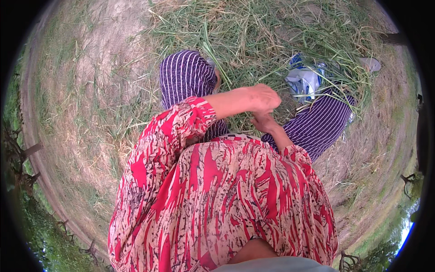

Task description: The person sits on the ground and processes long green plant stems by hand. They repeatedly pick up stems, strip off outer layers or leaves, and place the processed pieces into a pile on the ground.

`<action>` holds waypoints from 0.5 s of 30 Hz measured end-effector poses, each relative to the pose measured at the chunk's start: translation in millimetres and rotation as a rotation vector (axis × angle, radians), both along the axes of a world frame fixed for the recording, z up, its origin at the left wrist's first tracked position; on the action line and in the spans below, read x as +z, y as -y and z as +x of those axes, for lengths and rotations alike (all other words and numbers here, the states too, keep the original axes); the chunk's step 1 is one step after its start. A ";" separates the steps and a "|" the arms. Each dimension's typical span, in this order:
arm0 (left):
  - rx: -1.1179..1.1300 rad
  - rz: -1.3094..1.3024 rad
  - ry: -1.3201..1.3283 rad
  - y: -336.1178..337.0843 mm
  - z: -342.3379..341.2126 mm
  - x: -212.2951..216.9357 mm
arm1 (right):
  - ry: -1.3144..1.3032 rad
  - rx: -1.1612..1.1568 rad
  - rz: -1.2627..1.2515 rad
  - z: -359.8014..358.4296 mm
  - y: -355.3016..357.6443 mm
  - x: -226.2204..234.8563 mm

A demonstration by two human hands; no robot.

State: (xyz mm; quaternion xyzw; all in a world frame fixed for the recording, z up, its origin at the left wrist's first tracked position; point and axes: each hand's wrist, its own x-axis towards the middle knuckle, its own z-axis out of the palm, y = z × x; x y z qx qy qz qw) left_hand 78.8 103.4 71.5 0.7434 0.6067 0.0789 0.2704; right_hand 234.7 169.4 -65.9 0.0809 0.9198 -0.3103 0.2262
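The left hand (264, 98) lies across the body, just beyond the right hand (263, 122). The fingers are mostly hidden, so how far open either is, or what it holds, I cannot tell. Near them, to the right, a white-and-blue bag (303, 82) sits beside a striped trouser leg (315, 122). Loose green grass (253, 45) spreads farther out over the ground (113, 34).

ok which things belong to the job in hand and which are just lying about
Seemingly in the job:
left hand
right hand (anything held is hidden)
loose green grass

Seemingly just lying about:
blue-and-white plastic bag, in neither hand
dry straw
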 end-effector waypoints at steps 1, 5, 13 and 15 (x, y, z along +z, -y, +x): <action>-0.024 0.048 -0.047 -9.9 -4.7 4.5 | 0.067 0.010 0.021 -1.4 -0.2 3.4; 0.073 0.229 -0.135 -34.4 -15.1 13.7 | 0.180 0.034 0.057 -3.7 -3.4 -3.4; -0.075 0.277 -0.261 -7.4 53.2 70.8 | 0.074 -0.077 0.011 -35.7 2.4 12.9; -0.049 0.298 -0.285 -8.0 55.0 74.9 | 0.108 -0.065 0.014 -64.6 -9.7 9.7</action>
